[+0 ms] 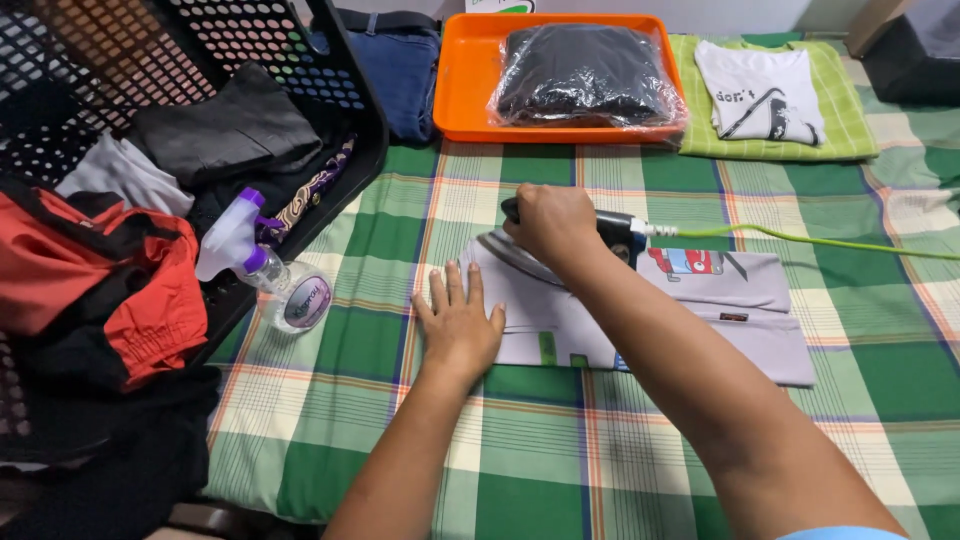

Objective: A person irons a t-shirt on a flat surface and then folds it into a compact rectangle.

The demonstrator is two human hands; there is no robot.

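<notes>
Now the right hand (553,222) is gripping the handle of an iron (560,250), fingers curled shut around it, and the iron is sitting on a folded grey shirt (700,310). Just beside it, the left hand (458,322) is lying flat with fingers spread, pressing the shirt's left edge on the green checked cloth (520,450). A spray bottle (275,275) is leaning near the black basket (340,90).

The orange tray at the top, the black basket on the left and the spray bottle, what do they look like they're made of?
The orange tray looks like moulded plastic: smooth, glossy, uniform colour, rounded rim. The black basket also seems rigid plastic, with its walls pierced by a regular grid of holes. The spray bottle appears to be clear plastic with a white trigger head and purple parts, though clear glass can't be fully ruled out.
</notes>
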